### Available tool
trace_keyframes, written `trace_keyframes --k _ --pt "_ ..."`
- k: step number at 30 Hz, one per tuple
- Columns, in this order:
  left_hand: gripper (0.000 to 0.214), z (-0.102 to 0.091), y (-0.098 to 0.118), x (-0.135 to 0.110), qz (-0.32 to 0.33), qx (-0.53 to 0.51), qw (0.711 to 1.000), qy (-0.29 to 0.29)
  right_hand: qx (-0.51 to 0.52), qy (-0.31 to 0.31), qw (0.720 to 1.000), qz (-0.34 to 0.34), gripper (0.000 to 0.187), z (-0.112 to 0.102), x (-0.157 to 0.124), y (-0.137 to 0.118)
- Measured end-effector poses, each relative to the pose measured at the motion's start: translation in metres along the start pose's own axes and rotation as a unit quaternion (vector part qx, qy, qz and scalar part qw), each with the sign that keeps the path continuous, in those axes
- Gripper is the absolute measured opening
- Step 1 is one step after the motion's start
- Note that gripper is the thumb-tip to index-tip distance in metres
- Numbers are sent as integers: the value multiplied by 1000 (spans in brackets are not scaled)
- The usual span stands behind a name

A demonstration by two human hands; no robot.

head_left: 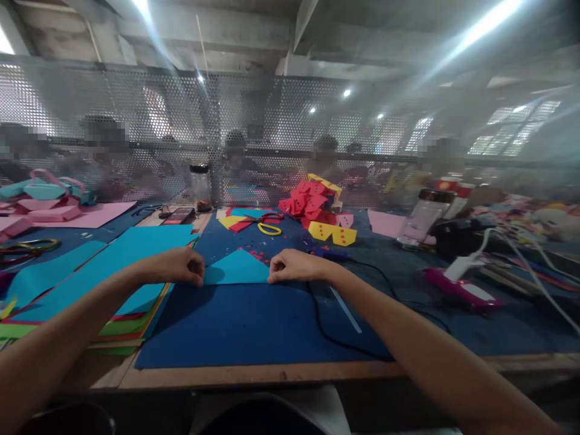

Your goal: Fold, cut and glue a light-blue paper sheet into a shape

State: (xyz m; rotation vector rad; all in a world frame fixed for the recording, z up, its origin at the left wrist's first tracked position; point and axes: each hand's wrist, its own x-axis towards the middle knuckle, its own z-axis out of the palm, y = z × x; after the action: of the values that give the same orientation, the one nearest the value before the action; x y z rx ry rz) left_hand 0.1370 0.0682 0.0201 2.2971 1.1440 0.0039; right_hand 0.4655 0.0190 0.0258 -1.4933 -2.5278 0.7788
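No words or numbers are showing clearly enough to read. The red and white box [461, 194], standing far right, is looking too blurry.

Counter [203, 376], pale wooden edge, topped by a dark blue mat [235, 335]. Near left: stack of coloured sheets [140, 248], blue uppermost. Middle: blue triangular sheet [238, 269], point toward the far side; beyond it, red scraps [259, 256] and scissors [269, 229], red and yellow handles. Far middle: heap of red cut-outs [312, 199]; just nearer, yellow cut-out [333, 233], red dots. Far left of middle: dark-lidded jar [200, 188]. Right: clear bottle [420, 220]; nearer, magenta power strip [462, 291]. Near right of middle: translucent stick [347, 311], black cable [319, 323] alongside.
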Motion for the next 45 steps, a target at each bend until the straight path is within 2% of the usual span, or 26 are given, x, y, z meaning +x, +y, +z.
trace_keyframes --k 16,25,34,45 --pt "19 -8 -2 -7 0 -13 999 -30 51 -68 996 15 33 -15 -5 18" --pt "19 -9 1 -8 -6 -1 1000 -24 17 -70 996 48 36 -17 -6 19" --pt "18 -12 -1 -12 -10 9 1000 -24 -40 -67 996 53 41 -18 -5 21" --pt "16 -16 -5 -15 -7 -2 999 -47 -25 -70 996 52 39 -17 -5 21"
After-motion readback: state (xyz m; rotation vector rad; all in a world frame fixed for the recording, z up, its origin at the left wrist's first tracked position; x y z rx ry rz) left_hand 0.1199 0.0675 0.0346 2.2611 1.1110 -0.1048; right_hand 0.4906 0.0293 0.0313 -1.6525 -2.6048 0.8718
